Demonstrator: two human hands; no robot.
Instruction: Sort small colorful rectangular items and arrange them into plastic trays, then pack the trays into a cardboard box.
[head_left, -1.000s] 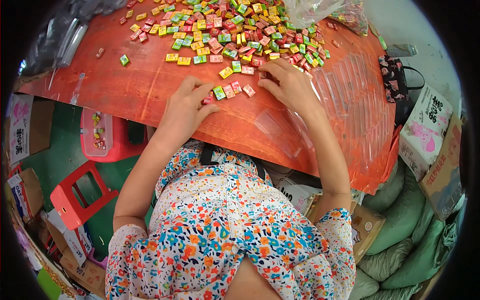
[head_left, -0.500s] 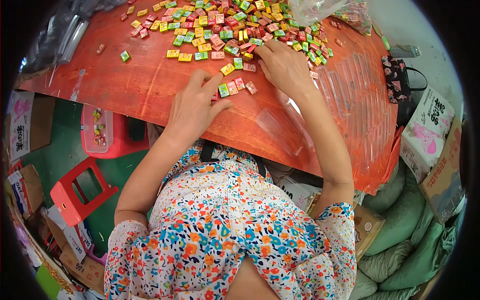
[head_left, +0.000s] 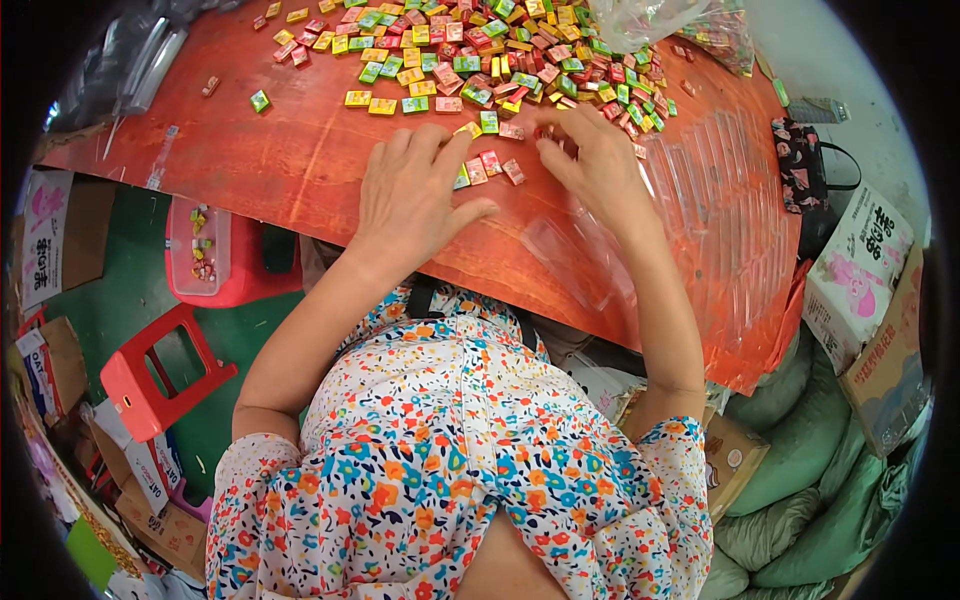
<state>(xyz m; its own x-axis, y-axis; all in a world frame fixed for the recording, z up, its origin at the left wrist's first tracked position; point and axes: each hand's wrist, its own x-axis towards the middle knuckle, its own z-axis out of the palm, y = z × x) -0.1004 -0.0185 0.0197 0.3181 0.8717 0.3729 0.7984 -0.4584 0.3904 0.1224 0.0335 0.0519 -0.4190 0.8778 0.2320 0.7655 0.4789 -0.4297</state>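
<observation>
A short row of small candy-like boxes, with a pink box (head_left: 476, 171) and a red box (head_left: 490, 163) showing, lies on the red table. My left hand (head_left: 412, 195) is over the row's left end, thumb spread away from its fingers, partly hiding a green box (head_left: 461, 178). Just right of the row, a pink box (head_left: 513, 172) lies at a slant. My right hand (head_left: 597, 160) is beyond it, thumb and fingers curled around a small dark red box (head_left: 543, 133), mostly hidden. Behind both hands spreads a pile of yellow, green, red and pink boxes (head_left: 465, 65).
Clear plastic trays (head_left: 725, 220) cover the table's right side; one tray (head_left: 560, 262) lies near its front edge. A clear bag (head_left: 645, 22) stands beyond the pile. At the left are a red stool (head_left: 165, 372) and a tub of boxes (head_left: 200, 245). Cartons (head_left: 860, 260) stand at the right.
My right hand has come back from the pile's edge with a small red box at its fingertips. My left hand has shifted right and forward over the row. The whole view has shifted slightly.
</observation>
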